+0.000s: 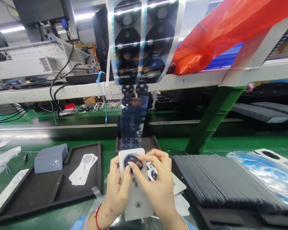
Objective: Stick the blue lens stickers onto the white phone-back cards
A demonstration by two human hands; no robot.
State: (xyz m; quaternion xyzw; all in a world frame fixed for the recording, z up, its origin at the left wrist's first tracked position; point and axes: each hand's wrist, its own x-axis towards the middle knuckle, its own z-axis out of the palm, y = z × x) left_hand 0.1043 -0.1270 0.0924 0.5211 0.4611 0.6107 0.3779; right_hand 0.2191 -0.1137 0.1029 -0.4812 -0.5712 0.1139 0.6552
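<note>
A white panel [138, 204] with black characters and a small round emblem stands tilted up at bottom centre. My left hand [117, 188] grips its left edge, thumb on the front near the top. A dark rounded film piece [136, 162] with round holes lies over the panel's upper part. The thumb and index finger of my right hand [158, 182] are closed on that dark piece, against the panel. Behind the hands hangs a clear strip [131, 119] bearing rows of dark round pieces. More white panels [180, 185] lie partly hidden behind my right hand.
A black tray [33, 198] at left holds grey-blue plates [51, 158] and white panels [83, 171]. Tightly stacked grey plates [225, 182] lie at right beside plastic film [266, 175]. A white shelf beam [196, 80], green post [216, 119] and red bag [213, 35] are ahead.
</note>
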